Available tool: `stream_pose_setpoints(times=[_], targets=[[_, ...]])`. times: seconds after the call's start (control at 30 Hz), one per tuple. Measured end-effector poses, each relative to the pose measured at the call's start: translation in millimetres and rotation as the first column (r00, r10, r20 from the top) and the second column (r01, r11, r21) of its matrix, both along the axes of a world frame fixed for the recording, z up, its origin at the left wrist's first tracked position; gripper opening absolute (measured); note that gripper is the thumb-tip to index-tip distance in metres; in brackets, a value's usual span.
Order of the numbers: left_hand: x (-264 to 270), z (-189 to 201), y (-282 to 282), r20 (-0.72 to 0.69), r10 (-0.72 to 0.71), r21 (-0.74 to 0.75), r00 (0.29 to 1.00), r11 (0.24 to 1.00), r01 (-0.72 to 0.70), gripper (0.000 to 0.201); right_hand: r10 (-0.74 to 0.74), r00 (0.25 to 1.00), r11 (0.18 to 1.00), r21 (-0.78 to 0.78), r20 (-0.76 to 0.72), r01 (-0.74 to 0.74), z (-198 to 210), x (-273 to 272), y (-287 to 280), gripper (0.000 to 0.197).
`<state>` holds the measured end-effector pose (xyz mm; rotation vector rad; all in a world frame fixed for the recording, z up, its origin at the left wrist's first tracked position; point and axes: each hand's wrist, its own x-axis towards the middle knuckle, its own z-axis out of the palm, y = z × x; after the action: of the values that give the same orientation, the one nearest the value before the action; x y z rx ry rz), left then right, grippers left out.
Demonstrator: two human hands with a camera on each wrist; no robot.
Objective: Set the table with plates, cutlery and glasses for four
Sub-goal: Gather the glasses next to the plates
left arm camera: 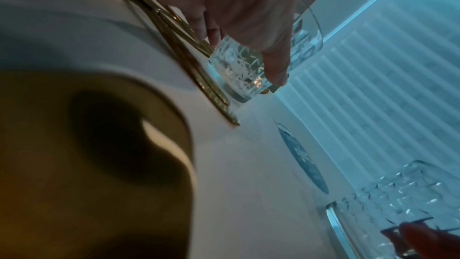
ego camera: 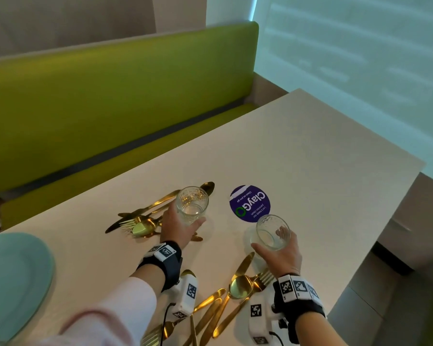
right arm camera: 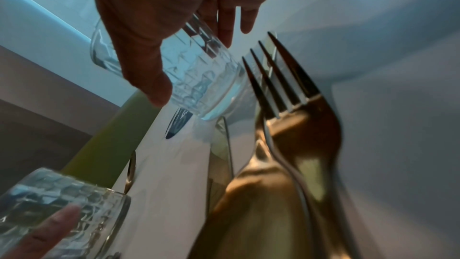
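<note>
My left hand (ego camera: 179, 227) grips a clear patterned glass (ego camera: 191, 204) above a heap of gold cutlery (ego camera: 145, 221); the left wrist view shows the glass (left arm camera: 236, 68) just off the tabletop, thumb and fingers wrapped round it. My right hand (ego camera: 280, 248) holds a second clear glass (ego camera: 273, 232) beside the purple round sticker (ego camera: 250, 203); in the right wrist view this glass (right arm camera: 199, 86) is tilted in my curled fingers. More gold cutlery (ego camera: 235, 293) lies near my wrists, with a fork (right arm camera: 286, 90) close up. A pale green plate (ego camera: 13, 278) sits at the left.
The white table (ego camera: 323, 158) ends at the right and far edges. A green bench seat (ego camera: 110, 96) runs along its left side. A frosted window wall (ego camera: 360, 58) stands behind.
</note>
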<state>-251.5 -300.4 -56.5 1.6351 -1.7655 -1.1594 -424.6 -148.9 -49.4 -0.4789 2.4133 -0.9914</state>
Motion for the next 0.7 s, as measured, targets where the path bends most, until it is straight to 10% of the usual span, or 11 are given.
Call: stream_pose_setpoints(times=[0.7], targets=[[133,70,97,-0.155,0.170,-0.090,0.973,0.979,-0.185,0.081,0.371,0.928,0.916,-0.149,-0.041,-0.373,67,125,8,0.082]])
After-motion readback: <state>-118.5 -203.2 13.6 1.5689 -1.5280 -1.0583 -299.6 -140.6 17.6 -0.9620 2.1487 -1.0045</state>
